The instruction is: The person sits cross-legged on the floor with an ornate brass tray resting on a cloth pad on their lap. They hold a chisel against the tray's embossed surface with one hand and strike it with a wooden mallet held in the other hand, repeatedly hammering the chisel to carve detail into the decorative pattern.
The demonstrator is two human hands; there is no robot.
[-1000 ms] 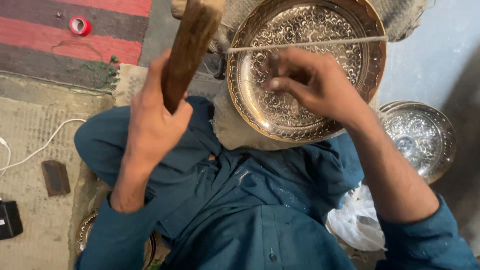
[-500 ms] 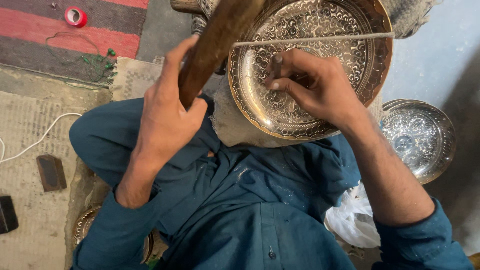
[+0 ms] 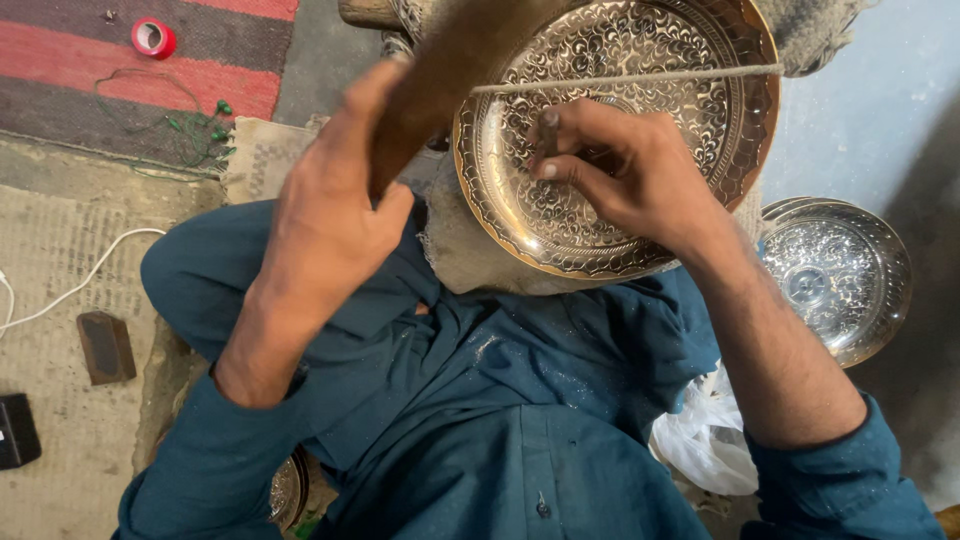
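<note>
Engraved brass plate (image 3: 640,130) propped on lap, directly under right hand (image 3: 625,170), which pinches a small chisel (image 3: 549,135) upright against it. Left hand (image 3: 335,215) raised beside plate, fist gripping wooden mallet (image 3: 450,75), tilted.

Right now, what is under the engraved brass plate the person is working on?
Under the engraved brass plate a grey cloth pad shows at its lower left edge, resting on the lap. The plate covers the rest, so what else supports it cannot be seen. The right hand rests on top.
</note>
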